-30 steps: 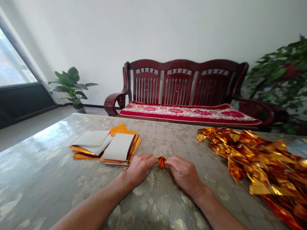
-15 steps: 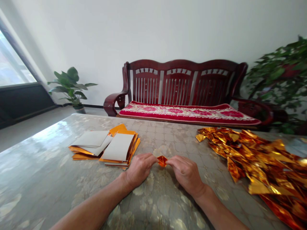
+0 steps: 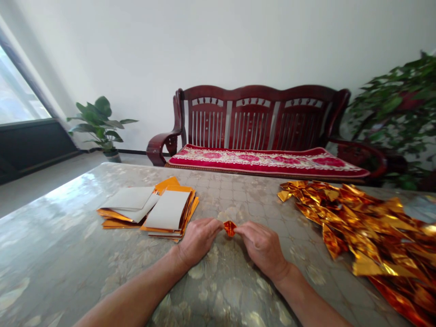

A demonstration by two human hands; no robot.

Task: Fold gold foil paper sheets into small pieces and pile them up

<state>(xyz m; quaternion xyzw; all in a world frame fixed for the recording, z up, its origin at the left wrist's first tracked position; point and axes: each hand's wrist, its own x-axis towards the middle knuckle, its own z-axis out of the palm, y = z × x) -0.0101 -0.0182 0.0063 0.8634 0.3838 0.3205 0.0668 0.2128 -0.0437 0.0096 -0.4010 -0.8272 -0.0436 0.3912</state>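
Note:
A small folded piece of shiny orange-gold foil paper (image 3: 230,229) is pinched between my two hands, just over the tabletop. My left hand (image 3: 200,240) grips its left tip with thumb and fingers closed. At the opposite tip, my right hand (image 3: 262,247) pinches in the same way. The foil's middle bulges open between the fingertips; its ends are hidden in my grip. Just beyond my left hand lie stacks of foil paper sheets (image 3: 168,210), pale side up with orange edges. To the right spreads a large heap of folded gold foil pieces (image 3: 363,227).
The table (image 3: 112,272) has a patterned, glossy cover. Behind it stands a dark red wooden bench (image 3: 260,118) with a red floral cushion (image 3: 248,158). A potted plant (image 3: 102,120) is on the floor at left, and a leafy plant (image 3: 402,109) at right.
Both hands keep their pinch on the foil piece. They and the foil appear shifted very slightly left; the stacks and heap are as before.

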